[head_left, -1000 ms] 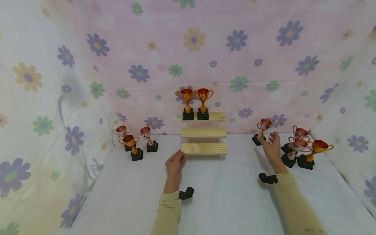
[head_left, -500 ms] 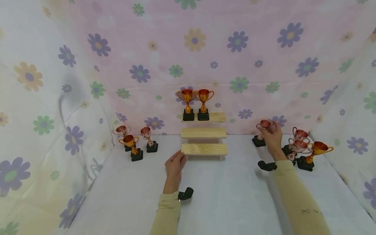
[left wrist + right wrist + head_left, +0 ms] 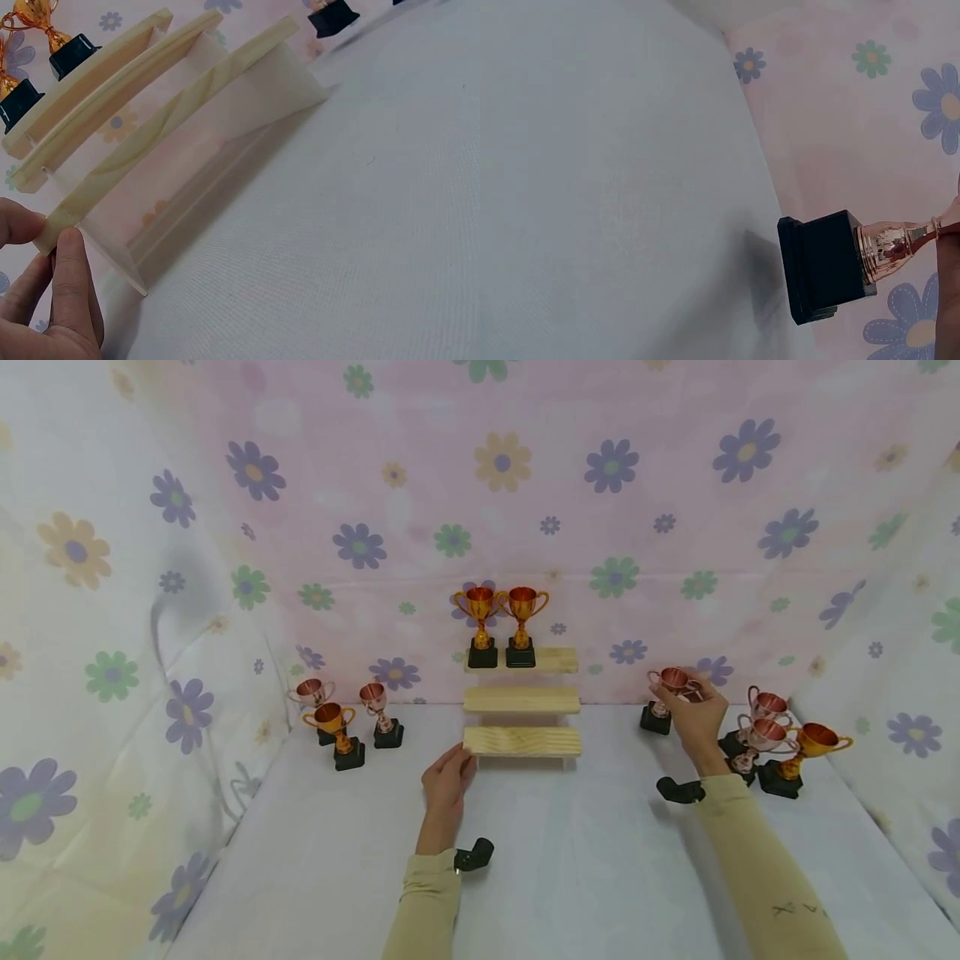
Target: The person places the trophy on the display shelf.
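Observation:
A three-step wooden stand [image 3: 522,741] sits mid-table against the backdrop. My left hand [image 3: 447,774] is at the left end of its lowest step [image 3: 172,127], and the thumb and forefinger [image 3: 71,259] pinch that end. My right hand [image 3: 684,692] grips the bowl of a small copper trophy [image 3: 670,679] at the right. The trophy's black base [image 3: 825,266] is on or just above the white cloth; I cannot tell which. Its stem [image 3: 892,241] runs up to my fingers at the right wrist view's edge.
Two gold trophies [image 3: 481,625] [image 3: 522,625] stand on the top step. Three trophies [image 3: 341,727] are grouped at the left, and three more [image 3: 776,743] stand just right of my right hand. Floral cloth walls close in the white tabletop [image 3: 570,860].
My right hand reached forward from beside the copper trophy and closed on its bowl; the trophy shifted slightly left. The left hand stayed put.

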Action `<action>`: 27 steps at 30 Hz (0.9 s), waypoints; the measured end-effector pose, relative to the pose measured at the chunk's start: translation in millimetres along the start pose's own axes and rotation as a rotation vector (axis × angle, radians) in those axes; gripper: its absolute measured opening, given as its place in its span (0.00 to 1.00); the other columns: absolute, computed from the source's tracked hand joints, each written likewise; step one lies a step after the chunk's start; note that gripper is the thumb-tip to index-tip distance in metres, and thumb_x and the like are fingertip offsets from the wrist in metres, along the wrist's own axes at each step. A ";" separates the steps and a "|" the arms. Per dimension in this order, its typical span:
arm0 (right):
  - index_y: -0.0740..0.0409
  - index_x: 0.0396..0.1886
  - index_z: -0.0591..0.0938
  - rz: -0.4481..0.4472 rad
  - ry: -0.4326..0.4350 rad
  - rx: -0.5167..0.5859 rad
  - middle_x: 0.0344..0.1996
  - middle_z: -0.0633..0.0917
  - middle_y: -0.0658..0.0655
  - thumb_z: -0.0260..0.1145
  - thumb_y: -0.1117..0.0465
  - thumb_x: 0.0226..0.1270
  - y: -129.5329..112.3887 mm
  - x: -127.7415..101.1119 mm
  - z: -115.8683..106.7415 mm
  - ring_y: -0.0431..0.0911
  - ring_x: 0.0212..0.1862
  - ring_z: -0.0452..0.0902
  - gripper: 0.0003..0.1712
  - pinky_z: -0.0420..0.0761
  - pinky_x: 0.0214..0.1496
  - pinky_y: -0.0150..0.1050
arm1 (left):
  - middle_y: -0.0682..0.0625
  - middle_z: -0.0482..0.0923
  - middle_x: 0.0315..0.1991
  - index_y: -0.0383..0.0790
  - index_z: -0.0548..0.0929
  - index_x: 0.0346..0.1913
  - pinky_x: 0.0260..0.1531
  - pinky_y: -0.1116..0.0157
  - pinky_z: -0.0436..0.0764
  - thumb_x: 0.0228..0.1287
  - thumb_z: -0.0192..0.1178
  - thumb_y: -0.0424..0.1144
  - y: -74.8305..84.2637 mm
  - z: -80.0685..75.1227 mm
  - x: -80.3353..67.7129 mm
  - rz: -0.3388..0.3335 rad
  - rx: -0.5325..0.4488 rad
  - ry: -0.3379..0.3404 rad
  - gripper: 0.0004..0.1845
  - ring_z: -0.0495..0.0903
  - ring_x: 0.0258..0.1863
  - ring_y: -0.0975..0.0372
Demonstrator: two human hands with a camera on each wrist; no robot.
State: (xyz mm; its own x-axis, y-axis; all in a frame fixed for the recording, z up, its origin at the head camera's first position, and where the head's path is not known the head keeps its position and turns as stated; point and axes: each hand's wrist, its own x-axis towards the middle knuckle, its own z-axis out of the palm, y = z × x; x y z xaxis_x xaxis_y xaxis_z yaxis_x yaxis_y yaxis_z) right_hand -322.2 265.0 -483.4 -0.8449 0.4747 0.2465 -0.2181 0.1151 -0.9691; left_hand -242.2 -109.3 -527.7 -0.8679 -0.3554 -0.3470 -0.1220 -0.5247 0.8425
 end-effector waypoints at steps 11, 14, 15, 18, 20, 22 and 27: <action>0.59 0.59 0.85 -0.022 -0.078 0.001 0.44 0.81 0.43 0.79 0.63 0.58 -10.5 -3.8 4.4 0.38 0.45 0.77 0.28 0.81 0.39 0.19 | 0.36 0.80 0.54 0.25 0.80 0.60 0.51 0.67 0.86 0.68 0.61 0.27 1.2 0.4 2.5 -0.012 -0.004 0.005 0.18 0.83 0.45 0.60; 0.60 0.60 0.85 -0.069 -0.110 0.007 0.43 0.82 0.42 0.79 0.65 0.58 -14.7 -3.3 5.4 0.37 0.45 0.78 0.28 0.80 0.39 0.19 | 0.36 0.80 0.54 0.25 0.80 0.60 0.52 0.67 0.86 0.68 0.62 0.27 0.5 -0.3 1.9 -0.019 -0.005 0.003 0.19 0.83 0.46 0.59; 0.60 0.60 0.84 -0.089 -0.119 0.010 0.43 0.83 0.42 0.78 0.66 0.58 -16.5 -3.0 6.1 0.37 0.45 0.79 0.28 0.80 0.39 0.19 | 0.36 0.80 0.55 0.25 0.80 0.60 0.52 0.67 0.86 0.68 0.62 0.27 0.4 -0.7 1.5 -0.023 -0.003 0.004 0.19 0.83 0.46 0.59; 0.63 0.60 0.83 -0.157 -0.152 0.026 0.45 0.84 0.41 0.78 0.68 0.58 -22.4 -1.4 9.5 0.36 0.44 0.79 0.29 0.80 0.41 0.20 | 0.36 0.80 0.55 0.26 0.80 0.60 0.53 0.66 0.85 0.68 0.61 0.27 0.9 -1.9 0.7 -0.027 0.000 0.007 0.18 0.83 0.46 0.59; 0.63 0.61 0.83 -0.191 -0.169 0.024 0.45 0.84 0.40 0.77 0.69 0.58 -27.3 0.1 12.4 0.36 0.44 0.80 0.28 0.80 0.43 0.21 | 0.37 0.80 0.54 0.26 0.80 0.60 0.53 0.66 0.85 0.68 0.61 0.27 1.5 -2.1 -0.2 -0.027 -0.002 0.010 0.18 0.83 0.46 0.59; 0.63 0.61 0.83 -0.217 -0.186 0.019 0.45 0.84 0.40 0.77 0.70 0.59 -33.7 0.7 15.2 0.36 0.44 0.79 0.28 0.79 0.44 0.21 | 0.37 0.80 0.53 0.25 0.80 0.60 0.54 0.65 0.85 0.69 0.61 0.27 2.1 -2.1 -0.5 -0.025 -0.003 0.007 0.18 0.83 0.45 0.60; 0.65 0.63 0.81 -0.217 -0.255 0.014 0.46 0.82 0.40 0.74 0.70 0.62 -70.5 -7.9 21.3 0.35 0.45 0.79 0.28 0.80 0.46 0.20 | 0.37 0.80 0.54 0.26 0.80 0.60 0.55 0.65 0.85 0.69 0.61 0.27 3.4 -1.2 -0.9 -0.029 0.006 0.007 0.18 0.83 0.45 0.59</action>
State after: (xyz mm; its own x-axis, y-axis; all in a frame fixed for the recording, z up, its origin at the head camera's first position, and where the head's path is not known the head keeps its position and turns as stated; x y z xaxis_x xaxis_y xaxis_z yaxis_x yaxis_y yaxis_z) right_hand -310.6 234.6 -416.8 -0.8725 0.2065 0.4428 -0.4118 0.1769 -0.8939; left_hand -241.3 -111.7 -525.0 -0.8605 -0.3458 -0.3741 -0.1498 -0.5300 0.8347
